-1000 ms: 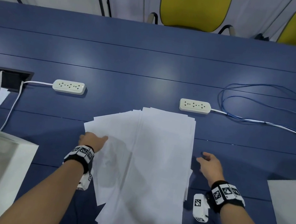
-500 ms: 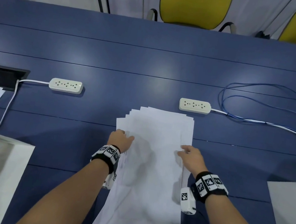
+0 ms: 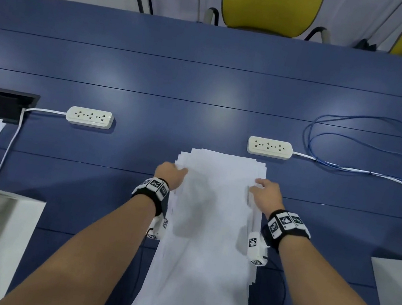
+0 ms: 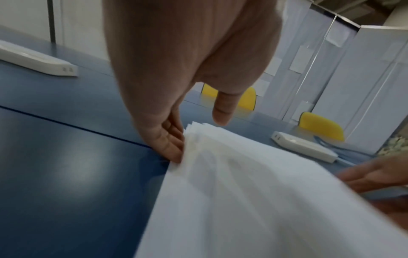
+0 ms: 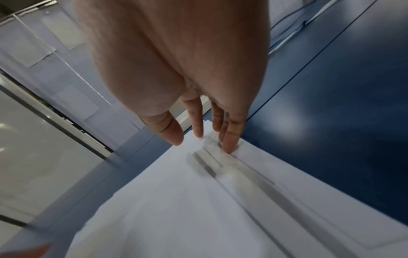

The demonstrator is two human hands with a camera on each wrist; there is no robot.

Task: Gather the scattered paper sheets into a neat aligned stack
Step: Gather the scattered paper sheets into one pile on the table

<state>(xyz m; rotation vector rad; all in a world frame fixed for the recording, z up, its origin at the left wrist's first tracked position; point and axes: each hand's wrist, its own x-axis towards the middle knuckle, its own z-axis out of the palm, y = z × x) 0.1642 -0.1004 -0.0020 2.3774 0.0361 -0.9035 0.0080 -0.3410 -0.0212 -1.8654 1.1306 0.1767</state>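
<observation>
**Paper fan squeezed into one narrow pile between two hands**

At far left, a white power strip lies on the blue table, well apart from the work. Next, the left hand presses straight fingers against the left edge of the paper sheets, holding nothing. A second ago those sheets spread in a wide fan toward the left; now they lie as one long pile in the middle of the table, running toward the viewer (the left edges still step out slightly, and the near end flares). At the pile's right edge, the right hand has come in from the bare table and rests extended fingertips on top of the sheets, gripping nothing. A second power strip sits just beyond the pile. Judging from this, gathering is largely done; squaring the edges remains.
</observation>
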